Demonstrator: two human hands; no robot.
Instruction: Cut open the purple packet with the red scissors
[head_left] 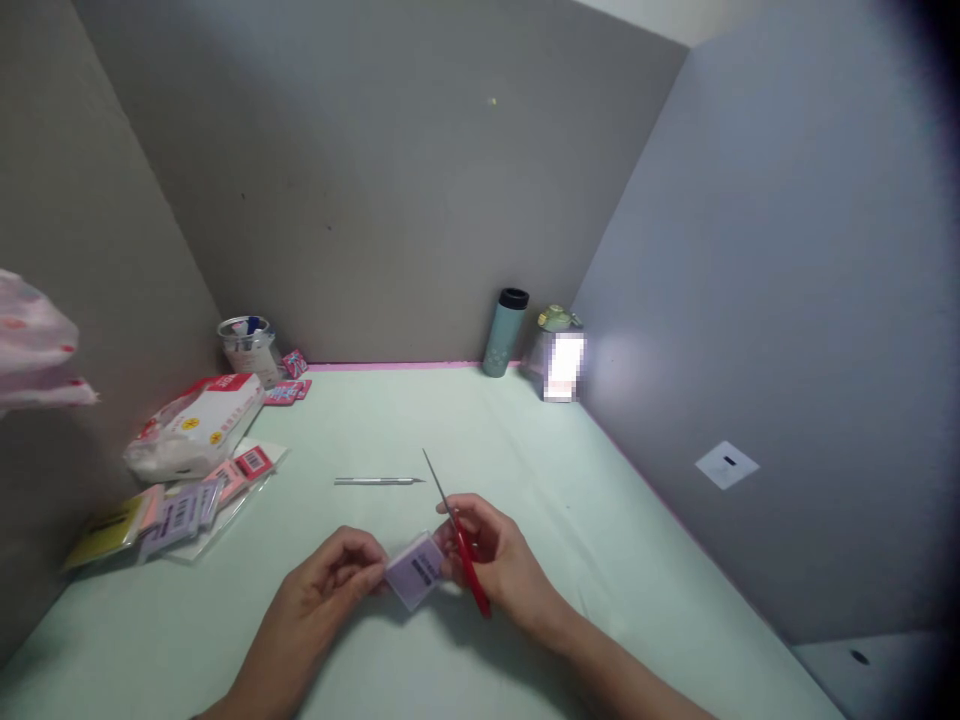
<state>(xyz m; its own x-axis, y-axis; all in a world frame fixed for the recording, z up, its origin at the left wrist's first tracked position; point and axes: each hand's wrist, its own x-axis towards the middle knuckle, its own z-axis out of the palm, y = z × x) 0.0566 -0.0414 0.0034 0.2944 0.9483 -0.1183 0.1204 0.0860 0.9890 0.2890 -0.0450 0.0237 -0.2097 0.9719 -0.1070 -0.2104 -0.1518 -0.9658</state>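
Observation:
My left hand [334, 580] pinches the left end of a small clear packet with a purple label [417, 570], held just above the pale green table [525, 470]. My right hand [495, 560] touches the packet's right end and grips a thin red-handled tool [470, 570] whose metal point sticks up and away toward the back. A second thin silver tool [379, 481] lies flat on the table just beyond my hands.
At the left lie several small labelled packets [180, 510], a white and red bag [196, 425] and a clear cup of items [247, 347]. A teal flask [504, 332] and a small jar [556, 325] stand at the back. Grey partition walls enclose the table.

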